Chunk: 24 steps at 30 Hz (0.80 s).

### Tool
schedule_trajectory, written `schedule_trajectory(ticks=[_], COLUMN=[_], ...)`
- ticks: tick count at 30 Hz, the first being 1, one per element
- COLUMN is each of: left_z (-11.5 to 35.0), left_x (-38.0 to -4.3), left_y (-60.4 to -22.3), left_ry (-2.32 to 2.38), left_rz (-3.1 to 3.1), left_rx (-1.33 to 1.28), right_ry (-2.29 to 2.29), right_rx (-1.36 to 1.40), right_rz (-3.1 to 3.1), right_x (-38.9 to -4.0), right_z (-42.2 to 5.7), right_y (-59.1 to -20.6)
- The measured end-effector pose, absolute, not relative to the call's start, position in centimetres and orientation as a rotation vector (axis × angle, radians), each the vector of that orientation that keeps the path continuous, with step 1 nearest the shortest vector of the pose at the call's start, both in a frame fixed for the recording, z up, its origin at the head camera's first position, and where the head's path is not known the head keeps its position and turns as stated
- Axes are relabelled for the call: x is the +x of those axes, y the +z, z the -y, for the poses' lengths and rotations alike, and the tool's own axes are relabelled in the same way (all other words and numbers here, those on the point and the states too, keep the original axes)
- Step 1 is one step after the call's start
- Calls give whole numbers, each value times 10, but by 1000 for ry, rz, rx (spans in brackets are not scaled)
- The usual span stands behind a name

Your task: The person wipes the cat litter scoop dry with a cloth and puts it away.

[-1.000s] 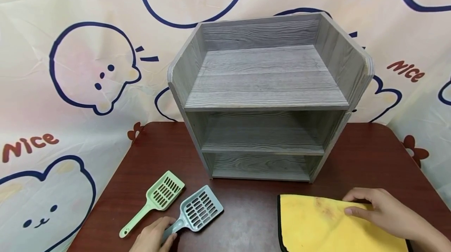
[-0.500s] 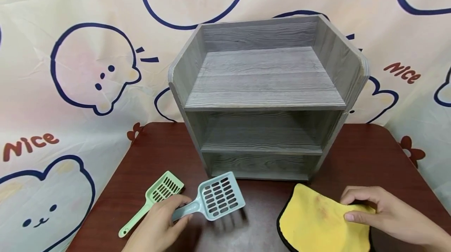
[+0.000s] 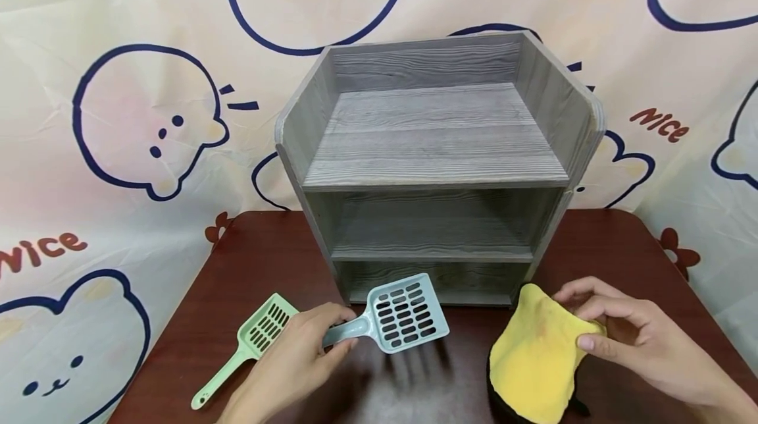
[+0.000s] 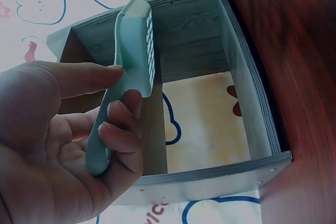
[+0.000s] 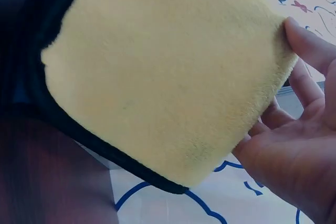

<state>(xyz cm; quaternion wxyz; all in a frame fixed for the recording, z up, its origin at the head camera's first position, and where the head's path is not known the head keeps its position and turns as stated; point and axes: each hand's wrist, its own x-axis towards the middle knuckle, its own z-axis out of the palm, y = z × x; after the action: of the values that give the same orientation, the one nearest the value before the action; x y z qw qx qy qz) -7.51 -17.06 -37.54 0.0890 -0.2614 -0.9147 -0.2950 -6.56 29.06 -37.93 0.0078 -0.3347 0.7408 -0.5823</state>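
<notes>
My left hand (image 3: 296, 361) grips the handle of a pale blue slotted litter scoop (image 3: 405, 312), held above the table with a shadow beneath it. In the left wrist view the thumb presses one side of the scoop's handle (image 4: 98, 150) and the fingers curl round the other. My right hand (image 3: 633, 338) pinches the upper edge of a yellow plush cloth (image 3: 533, 358) with black trim, which hangs down from the fingers. The right wrist view shows the cloth (image 5: 168, 77) spread wide below the thumb. A green slotted scoop (image 3: 266, 328) lies on the table, partly behind my left hand.
A grey wood-grain shelf unit (image 3: 435, 141) with a raised-edge top and two compartments below stands at the back of the dark red table (image 3: 249, 259). Behind it hangs a backdrop (image 3: 148, 226) printed with cartoon bears.
My left hand has lifted the blue scoop and carried it right, toward the shelf unit. My right hand has raised the yellow cloth, which now hangs narrower and folded.
</notes>
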Motion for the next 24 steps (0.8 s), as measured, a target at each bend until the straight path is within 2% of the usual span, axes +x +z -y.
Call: schedule_trajectory(ticks=[8,15,19,24], left_z=[168,165,162,157], left_x=[-74,-74,-76,-78], left_y=[-375,-374,-371,-367], left_ry=[-922,-943,-953,-1005], left_rz=[2737,2734,2734,2727], left_rx=[-786,-827,-840,-869], right_ry=[-1841,-1661,-1629,-1616], right_rx=[-1049,-838,-802,-609], right_rz=[-2200,-2423,-2416,-2364], right_x=[-63,-59,-58,-59], right_z=[-290,-285,-280,-276], right_y=[-372,-367,-368,-371])
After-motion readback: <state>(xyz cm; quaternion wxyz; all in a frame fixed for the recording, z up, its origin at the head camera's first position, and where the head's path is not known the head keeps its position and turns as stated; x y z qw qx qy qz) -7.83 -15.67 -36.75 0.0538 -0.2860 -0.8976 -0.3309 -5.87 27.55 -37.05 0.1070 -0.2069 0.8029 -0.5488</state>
